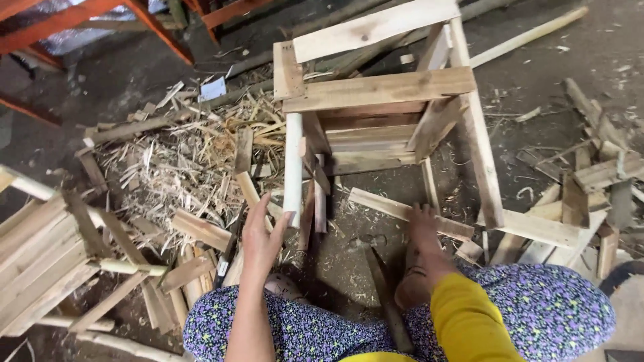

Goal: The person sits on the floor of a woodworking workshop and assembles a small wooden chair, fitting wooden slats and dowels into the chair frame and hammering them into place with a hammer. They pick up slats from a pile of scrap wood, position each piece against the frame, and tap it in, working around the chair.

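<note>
**Left hand at the pale leg's foot, right hand down on the slat**

Head view: you are looking down over your flowered lap at a half-built wooden crate frame filling the upper centre of the frame. Its pale round leg is running almost straight up and down the picture, long axis vertical, with the lower end pointing toward you. Your left hand is sitting just below and slightly left of that lower end, fingers spread fairly wide and palm turned toward the wood, touching or all but touching it; you are gripping nothing that I can see. So the leg is lying up and a little to the right from that hand, and the left hand is clearly the nearer one.

Your right hand, at centre right, is pressing flat on a loose slat that is lying slantwise, running from upper left to lower right, beneath the frame; the fingers are resting on top, not wrapped round. Shavings are heaped at centre left, and offcuts are lying along the right edge.
</note>
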